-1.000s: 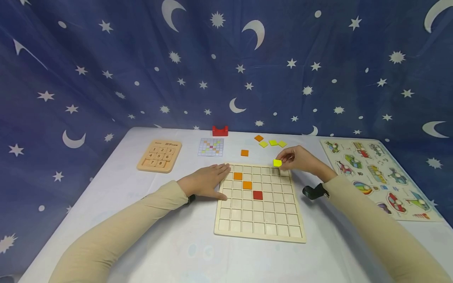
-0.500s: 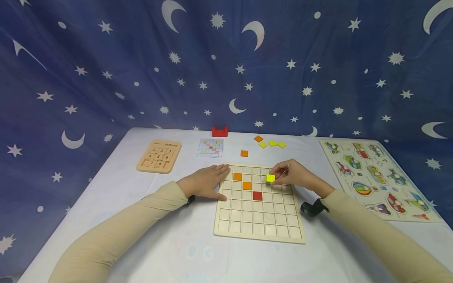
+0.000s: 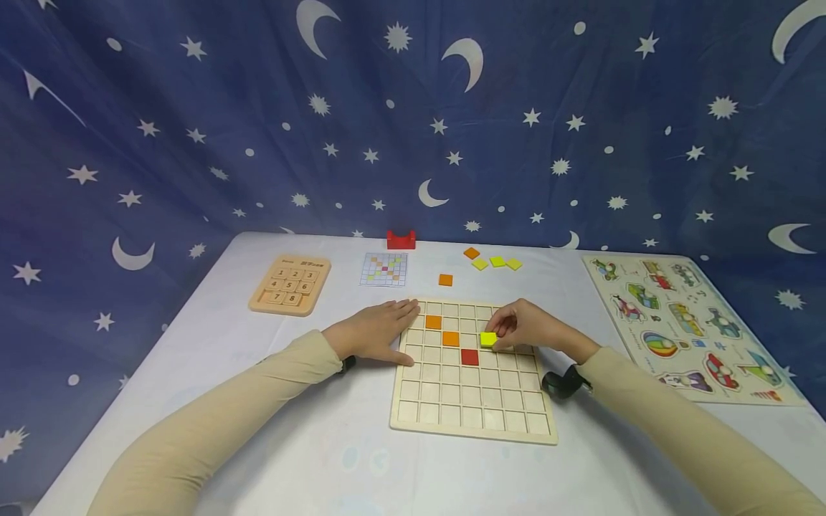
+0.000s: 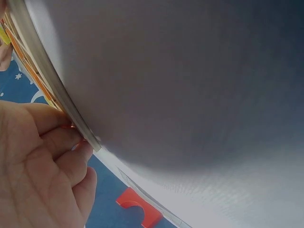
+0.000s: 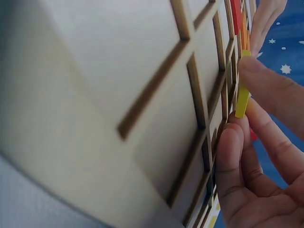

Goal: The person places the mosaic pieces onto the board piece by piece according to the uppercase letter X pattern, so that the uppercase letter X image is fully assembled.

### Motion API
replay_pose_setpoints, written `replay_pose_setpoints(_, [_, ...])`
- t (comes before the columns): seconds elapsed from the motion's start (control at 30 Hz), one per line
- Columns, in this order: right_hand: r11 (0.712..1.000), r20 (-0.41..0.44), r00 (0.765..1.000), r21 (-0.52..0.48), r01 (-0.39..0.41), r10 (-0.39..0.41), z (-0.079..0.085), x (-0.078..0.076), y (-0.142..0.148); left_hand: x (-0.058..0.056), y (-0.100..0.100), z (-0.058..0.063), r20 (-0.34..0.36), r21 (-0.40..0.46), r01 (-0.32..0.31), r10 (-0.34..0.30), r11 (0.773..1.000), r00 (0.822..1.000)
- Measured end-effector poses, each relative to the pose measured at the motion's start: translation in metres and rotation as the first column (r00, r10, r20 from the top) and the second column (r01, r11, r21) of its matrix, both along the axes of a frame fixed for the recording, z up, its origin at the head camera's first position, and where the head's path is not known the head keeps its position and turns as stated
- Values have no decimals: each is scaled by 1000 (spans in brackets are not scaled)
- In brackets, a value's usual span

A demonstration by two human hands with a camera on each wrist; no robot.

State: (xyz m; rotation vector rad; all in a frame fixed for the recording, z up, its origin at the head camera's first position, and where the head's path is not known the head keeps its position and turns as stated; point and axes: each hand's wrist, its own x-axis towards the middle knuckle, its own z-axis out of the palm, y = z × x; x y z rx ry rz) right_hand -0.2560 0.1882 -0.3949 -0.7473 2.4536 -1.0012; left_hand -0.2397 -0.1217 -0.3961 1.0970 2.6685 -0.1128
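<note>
My right hand [image 3: 525, 326] pinches a yellow square tile [image 3: 488, 340] over the wooden grid board [image 3: 474, 432], up and to the right of the red tile [image 3: 470, 357]. In the right wrist view the yellow tile [image 5: 242, 95] stands close to the grid between thumb and fingers. Two orange tiles [image 3: 434, 322] sit in cells, stepping diagonally down toward the red one. My left hand [image 3: 374, 331] rests at the board's left edge with its fingers extended; in the left wrist view its fingertips touch the board's edge [image 4: 71, 107].
Behind the board lie loose yellow tiles [image 3: 496, 261] and orange tiles [image 3: 446, 280]. A printed pattern card [image 3: 383, 269] lies by a red stand [image 3: 401, 240]. A wooden number puzzle [image 3: 290, 285] is at left, a picture puzzle board [image 3: 687, 322] at right.
My right hand has carried the yellow tile from the board's far edge toward me and slightly left, lowering it near a cell beside the red tile. The left hand has stayed in place.
</note>
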Motion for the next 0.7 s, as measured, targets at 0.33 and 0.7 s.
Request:
replay_pose_setpoints(0.33, [1000,-3,1000,22,-11,11,-1,-1,-2,1,1,2,4,-14,-8,8,1000,1000])
replay_pose_setpoints(0.7, [999,-30,999,15,-37,38,-2,-2,-1,2,1,3,23,-6,-9,9,1000,1000])
